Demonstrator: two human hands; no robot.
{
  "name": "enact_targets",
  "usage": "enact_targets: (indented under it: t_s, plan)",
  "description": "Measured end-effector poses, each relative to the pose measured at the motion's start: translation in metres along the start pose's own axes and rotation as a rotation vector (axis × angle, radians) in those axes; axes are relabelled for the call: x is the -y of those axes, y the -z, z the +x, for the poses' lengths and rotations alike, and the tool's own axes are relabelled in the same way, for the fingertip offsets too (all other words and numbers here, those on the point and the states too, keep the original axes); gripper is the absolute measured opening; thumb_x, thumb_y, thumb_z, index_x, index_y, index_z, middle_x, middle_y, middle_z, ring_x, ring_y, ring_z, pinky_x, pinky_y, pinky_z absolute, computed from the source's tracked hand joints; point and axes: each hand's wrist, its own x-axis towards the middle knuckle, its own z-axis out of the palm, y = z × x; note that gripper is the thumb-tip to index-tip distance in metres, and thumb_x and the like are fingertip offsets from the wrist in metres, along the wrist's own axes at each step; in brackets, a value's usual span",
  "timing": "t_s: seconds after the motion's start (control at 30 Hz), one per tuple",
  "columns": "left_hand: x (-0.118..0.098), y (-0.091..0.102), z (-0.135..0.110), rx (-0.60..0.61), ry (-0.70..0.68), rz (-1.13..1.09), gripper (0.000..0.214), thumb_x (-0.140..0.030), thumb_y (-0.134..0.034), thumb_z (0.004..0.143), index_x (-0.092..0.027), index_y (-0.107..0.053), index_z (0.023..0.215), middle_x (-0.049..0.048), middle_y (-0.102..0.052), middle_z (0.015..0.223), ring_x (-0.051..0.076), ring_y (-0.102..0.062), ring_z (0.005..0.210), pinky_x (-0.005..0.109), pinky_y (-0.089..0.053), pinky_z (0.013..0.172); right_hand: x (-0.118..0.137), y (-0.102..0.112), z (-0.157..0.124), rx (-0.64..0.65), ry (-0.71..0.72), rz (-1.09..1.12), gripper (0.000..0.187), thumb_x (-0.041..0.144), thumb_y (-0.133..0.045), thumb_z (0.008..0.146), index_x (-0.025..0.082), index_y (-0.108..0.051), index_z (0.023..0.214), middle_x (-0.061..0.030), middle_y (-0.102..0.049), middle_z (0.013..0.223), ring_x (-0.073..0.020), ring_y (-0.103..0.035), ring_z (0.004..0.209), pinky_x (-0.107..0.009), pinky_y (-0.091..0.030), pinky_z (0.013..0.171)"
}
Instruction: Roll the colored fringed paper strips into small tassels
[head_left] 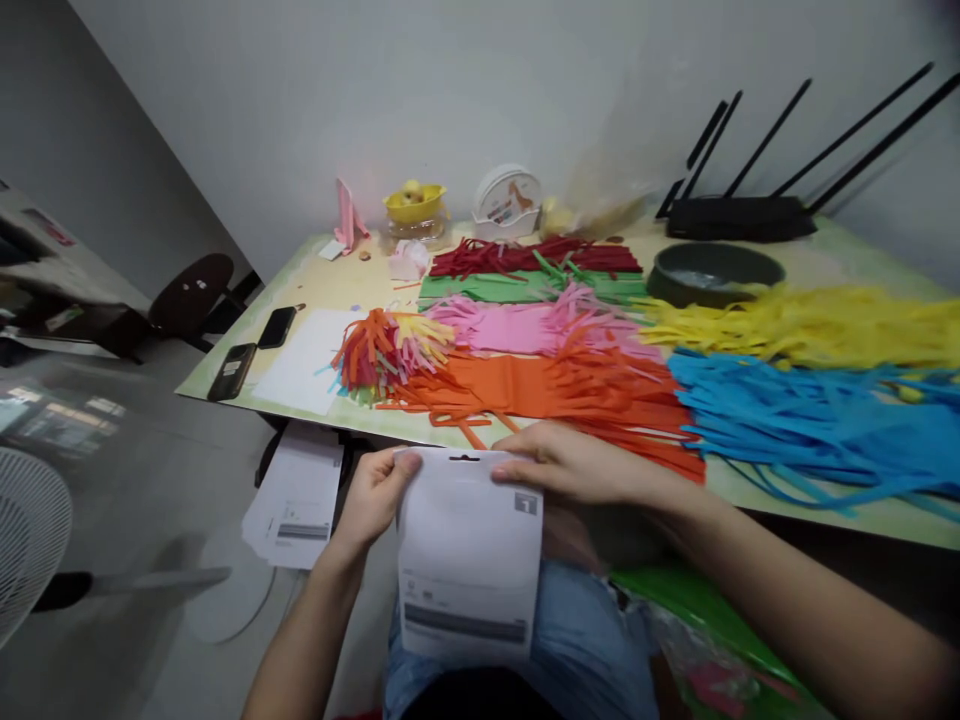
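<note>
Both hands, left and right, pinching packet by its top corners, upright over lap, clear of paper strips covering table

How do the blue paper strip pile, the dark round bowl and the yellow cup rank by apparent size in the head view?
1. Blue paper strip pile, though it lies nearest the camera.
2. Dark round bowl.
3. Yellow cup, farthest away.

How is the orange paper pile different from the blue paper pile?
The orange strips lie in the middle of the table, just beyond the right hand; the blue strips lie further right. The orange pile looks flatter and partly uncut; the blue strips look looser and longer. Both are cut paper on the same table.
</note>
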Motion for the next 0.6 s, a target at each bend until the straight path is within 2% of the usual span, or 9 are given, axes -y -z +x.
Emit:
enact_targets:
  t_s: [0.17,0.3,0.37,0.5,0.53,0.6]
  plan:
    - [0.0,0.014,-0.002,0.01,-0.029,0.027,0.038,-0.048,-0.061,0.082,-0.011,-0.066,0.078,0.0,-0.057,0.067,0.009,-0.044,0.059,0.019,-0.033,0.054,0.001,-0.005,0.01,-0.024,0.051,0.056,0.047,0.051,-0.04,0.092,0.013,-0.061,0.073,0.0008,-0.05,0.063,-0.0115,-0.046,0.058,-0.021,-0.034,0.055]
    - [0.003,0.02,-0.01,0.103,0.118,-0.009,0.038,-0.047,-0.068,0.074,-0.01,-0.069,0.083,0.0021,-0.061,0.069,0.011,-0.047,0.059,0.02,-0.036,0.054,0.015,-0.012,0.024,0.003,0.073,-0.062,0.043,0.045,-0.039,0.094,0.015,-0.06,0.071,-0.0001,-0.054,0.062,-0.0124,-0.048,0.058,-0.023,-0.035,0.056]
    - [0.008,0.028,-0.019,0.043,0.134,0.014,0.039,-0.048,-0.066,0.075,-0.009,-0.069,0.08,0.0019,-0.059,0.065,0.011,-0.046,0.058,0.02,-0.034,0.052,0.022,-0.017,0.034,0.006,0.077,-0.115,0.04,0.041,-0.039,0.095,0.016,-0.059,0.069,-0.0005,-0.056,0.062,-0.0131,-0.049,0.058,-0.024,-0.035,0.057]
    - [0.014,0.061,-0.042,-0.119,0.054,0.192,0.039,-0.047,-0.056,0.084,-0.011,-0.067,0.073,0.0015,-0.058,0.064,0.012,-0.046,0.059,0.021,-0.033,0.053,0.037,-0.025,0.07,0.106,0.143,-0.07,0.035,0.04,-0.044,0.093,0.017,-0.065,0.076,-0.0025,-0.065,0.069,-0.0149,-0.058,0.062,-0.024,-0.039,0.057]
    - [0.015,0.071,-0.047,-0.124,0.05,0.249,0.038,-0.045,-0.054,0.086,-0.012,-0.067,0.073,0.0014,-0.059,0.065,0.012,-0.047,0.06,0.021,-0.033,0.054,0.041,-0.027,0.084,0.121,0.165,-0.045,0.035,0.04,-0.044,0.093,0.017,-0.067,0.081,-0.0033,-0.068,0.073,-0.0156,-0.061,0.065,-0.024,-0.041,0.059]
    - [0.018,0.092,-0.056,-0.092,0.066,0.37,0.036,-0.042,-0.051,0.089,-0.013,-0.067,0.073,0.0008,-0.06,0.066,0.013,-0.049,0.061,0.021,-0.035,0.057,0.047,-0.035,0.119,0.053,0.194,-0.051,0.034,0.036,-0.043,0.094,0.016,-0.07,0.091,-0.0061,-0.073,0.085,-0.0178,-0.066,0.075,-0.026,-0.046,0.066]
